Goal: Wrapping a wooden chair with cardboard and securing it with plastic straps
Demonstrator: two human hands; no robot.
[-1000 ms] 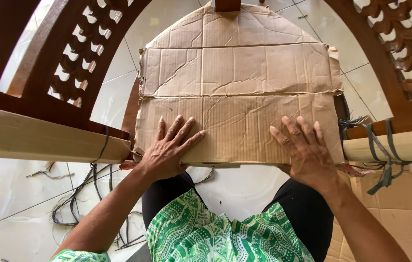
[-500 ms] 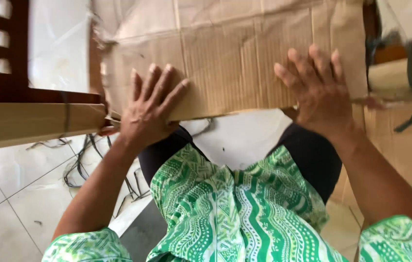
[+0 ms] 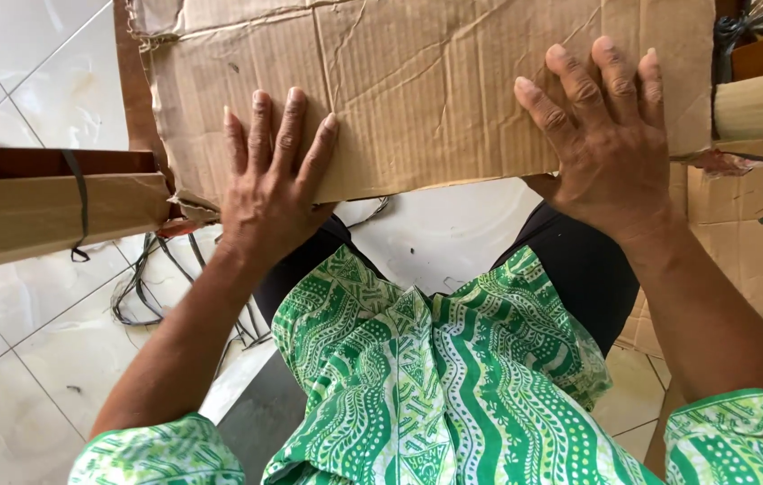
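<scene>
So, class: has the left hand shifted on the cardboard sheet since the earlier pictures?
No. The left hand lies flat at the near edge of the cardboard sheet, beside its torn left corner, as before. Only the camera tilted down.

Creased brown corrugated cardboard sheet [image 3: 435, 90] lies flat across the wooden chair frame [image 3: 49, 162], its near edge overhanging, left corner torn and ragged, fold lines crossing it.

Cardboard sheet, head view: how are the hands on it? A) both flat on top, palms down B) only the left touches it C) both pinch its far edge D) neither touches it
A: the left hand and the right hand both lie palm down with fingers spread on the cardboard sheet, near its front edge.
</scene>
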